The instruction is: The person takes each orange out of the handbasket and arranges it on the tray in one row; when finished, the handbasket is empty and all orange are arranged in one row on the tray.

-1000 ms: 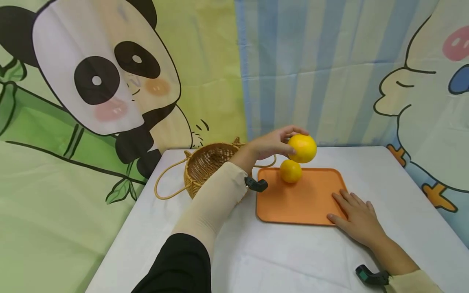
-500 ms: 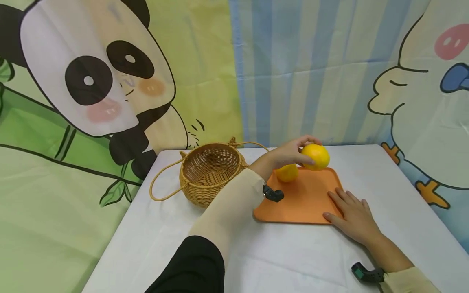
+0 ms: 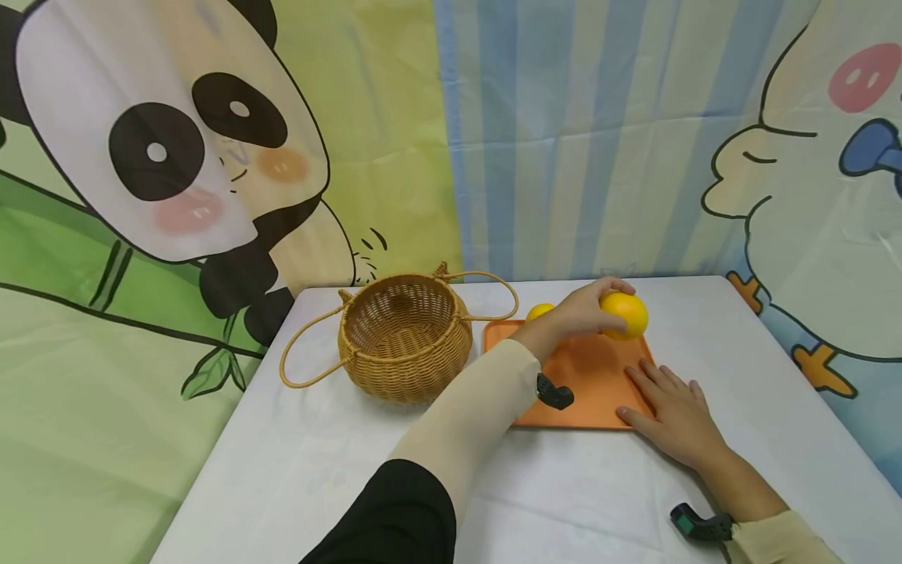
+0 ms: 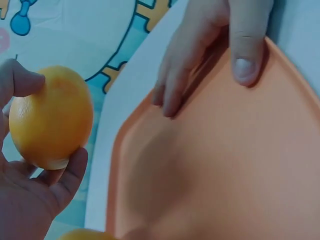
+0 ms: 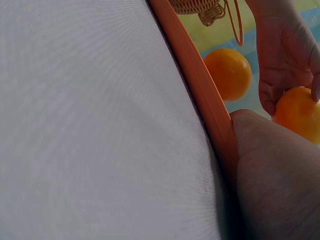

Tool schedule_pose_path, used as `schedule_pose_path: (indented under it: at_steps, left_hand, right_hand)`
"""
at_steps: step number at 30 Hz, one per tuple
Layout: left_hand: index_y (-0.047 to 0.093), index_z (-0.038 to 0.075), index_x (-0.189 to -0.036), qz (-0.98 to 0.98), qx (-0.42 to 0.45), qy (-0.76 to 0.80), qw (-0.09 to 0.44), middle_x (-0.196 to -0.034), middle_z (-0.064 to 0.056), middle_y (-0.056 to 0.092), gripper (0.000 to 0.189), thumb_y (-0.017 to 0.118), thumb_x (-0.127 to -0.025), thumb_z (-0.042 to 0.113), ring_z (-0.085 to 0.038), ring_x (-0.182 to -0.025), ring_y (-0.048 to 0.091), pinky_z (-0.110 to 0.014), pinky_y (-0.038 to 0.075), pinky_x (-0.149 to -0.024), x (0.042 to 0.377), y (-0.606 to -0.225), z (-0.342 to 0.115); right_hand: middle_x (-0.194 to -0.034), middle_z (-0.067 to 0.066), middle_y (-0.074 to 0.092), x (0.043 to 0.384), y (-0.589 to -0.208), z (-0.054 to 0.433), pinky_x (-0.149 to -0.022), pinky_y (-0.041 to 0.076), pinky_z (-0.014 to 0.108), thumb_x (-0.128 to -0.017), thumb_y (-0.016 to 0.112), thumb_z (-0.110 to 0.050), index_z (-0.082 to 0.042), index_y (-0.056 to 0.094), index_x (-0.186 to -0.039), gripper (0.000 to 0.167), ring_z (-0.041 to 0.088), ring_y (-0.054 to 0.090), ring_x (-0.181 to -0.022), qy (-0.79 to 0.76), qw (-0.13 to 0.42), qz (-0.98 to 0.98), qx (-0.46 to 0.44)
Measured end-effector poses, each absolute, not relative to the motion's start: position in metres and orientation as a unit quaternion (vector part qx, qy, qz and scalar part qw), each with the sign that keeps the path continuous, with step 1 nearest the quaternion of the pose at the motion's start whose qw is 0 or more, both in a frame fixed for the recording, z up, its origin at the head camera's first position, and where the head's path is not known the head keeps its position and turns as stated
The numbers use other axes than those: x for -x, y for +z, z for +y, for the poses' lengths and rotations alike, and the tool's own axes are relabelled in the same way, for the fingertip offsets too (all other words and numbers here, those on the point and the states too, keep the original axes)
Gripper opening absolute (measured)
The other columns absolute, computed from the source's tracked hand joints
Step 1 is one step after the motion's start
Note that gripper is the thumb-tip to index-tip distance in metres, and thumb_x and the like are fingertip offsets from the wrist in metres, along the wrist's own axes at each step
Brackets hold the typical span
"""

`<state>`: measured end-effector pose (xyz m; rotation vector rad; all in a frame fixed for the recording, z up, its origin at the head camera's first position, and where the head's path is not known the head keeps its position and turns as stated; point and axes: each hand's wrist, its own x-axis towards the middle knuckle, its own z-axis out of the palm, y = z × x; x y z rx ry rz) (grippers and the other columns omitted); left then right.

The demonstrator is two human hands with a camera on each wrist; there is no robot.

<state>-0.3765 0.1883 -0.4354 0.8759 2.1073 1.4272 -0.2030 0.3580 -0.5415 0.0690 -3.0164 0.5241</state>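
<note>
My left hand (image 3: 585, 312) grips an orange (image 3: 625, 316) above the far right part of an orange tray (image 3: 592, 384). In the left wrist view, thumb and fingers curl round the held orange (image 4: 52, 117), and its shadow falls on the tray. A second orange (image 5: 228, 74) sits at the tray's far left; my left wrist mostly hides it in the head view. My right hand (image 3: 672, 415) rests on the tray's right edge with its fingers extended over the rim.
A round wicker basket (image 3: 405, 341) with two loop handles stands left of the tray, its inside bare. Both stand on a white-covered table (image 3: 338, 470). A cartoon-printed curtain (image 3: 564, 141) hangs behind the table's far edge.
My left hand has carried the orange rightward and lower over the tray, uncovering the basket and covering much of the second orange. The right hand stays at the tray's edge.
</note>
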Motion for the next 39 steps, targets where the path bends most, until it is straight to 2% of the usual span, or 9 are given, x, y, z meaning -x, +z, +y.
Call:
schedule_pose_path:
  at_steps: [12, 20, 31, 39]
  left_hand:
    - [0.063, 0.034, -0.136, 0.816, -0.276, 0.480, 0.168, -0.121, 0.012, 0.064, 0.057, 0.086, -0.088, 0.014, -0.010, -0.099, 0.061, -0.025, 0.052, -0.090, 0.371, -0.465, 0.209]
    - [0.064, 0.035, -0.138, 0.840, -0.274, 0.441, 0.155, -0.129, 0.012, 0.063, 0.056, 0.087, -0.089, 0.018, -0.009, -0.106, 0.058, -0.025, 0.049, -0.100, 0.366, -0.477, 0.218]
    - [0.061, 0.038, -0.143, 0.863, -0.268, 0.405, 0.141, -0.140, 0.014, 0.058, 0.058, 0.085, -0.093, 0.023, -0.008, -0.113, 0.056, -0.025, 0.049, -0.104, 0.364, -0.479, 0.222]
    - [0.056, 0.039, -0.154, 0.870, -0.289, 0.380, 0.120, -0.154, 0.012, 0.051, 0.064, 0.081, -0.096, 0.028, -0.007, -0.128, 0.053, -0.025, 0.045, -0.110, 0.364, -0.479, 0.220]
  right_hand:
    - [-0.167, 0.031, 0.032, 0.204, -0.543, 0.357, -0.114, 0.003, 0.085, -0.098, 0.064, -0.065, -0.007, 0.043, -0.163, 0.090, 0.061, 0.024, -0.149, 0.170, 0.044, -0.984, -0.020]
    - [-0.168, 0.030, 0.031, 0.203, -0.543, 0.356, -0.114, 0.004, 0.084, -0.099, 0.064, -0.063, -0.005, 0.043, -0.163, 0.089, 0.060, 0.025, -0.149, 0.172, 0.048, -0.984, -0.020]
    - [-0.168, 0.029, 0.031, 0.202, -0.538, 0.356, -0.113, 0.007, 0.085, -0.100, 0.064, -0.060, -0.004, 0.044, -0.162, 0.086, 0.060, 0.026, -0.149, 0.170, 0.056, -0.983, -0.032]
    - [-0.167, 0.031, 0.033, 0.201, -0.540, 0.357, -0.113, 0.008, 0.084, -0.100, 0.065, -0.060, -0.005, 0.045, -0.162, 0.085, 0.060, 0.027, -0.148, 0.172, 0.061, -0.983, -0.033]
